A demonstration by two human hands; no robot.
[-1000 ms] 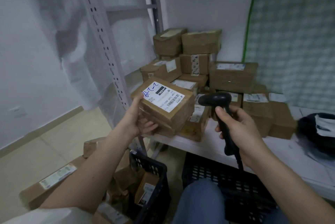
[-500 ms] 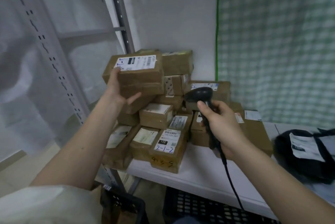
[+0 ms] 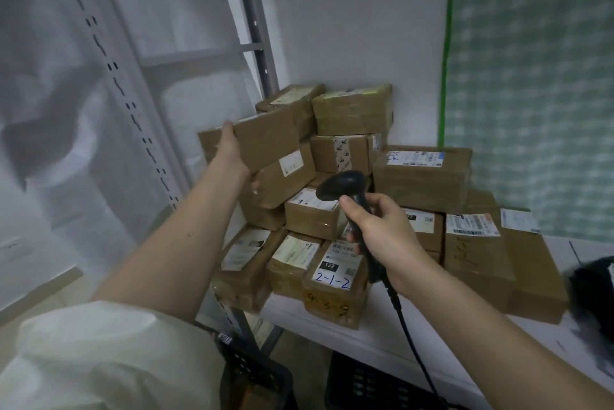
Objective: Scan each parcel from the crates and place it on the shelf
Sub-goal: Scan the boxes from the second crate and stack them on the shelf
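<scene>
- Left hand [image 3: 232, 152] gripping the brown taped cardboard parcel [image 3: 255, 140] by its left end, thumb over the top, up against the upper left of the brown parcel pile [image 3: 345, 183] on the white shelf [image 3: 382, 340].
- Right hand [image 3: 382, 230] curled round the black handheld barcode scanner [image 3: 345, 187], in front of the pile.
- Versus half a second ago: parcel turned, label face out of sight, nearer the pile.
- Black plastic crates [image 3: 262, 373] below the shelf edge; grey perforated upright [image 3: 133, 104] left.
</scene>
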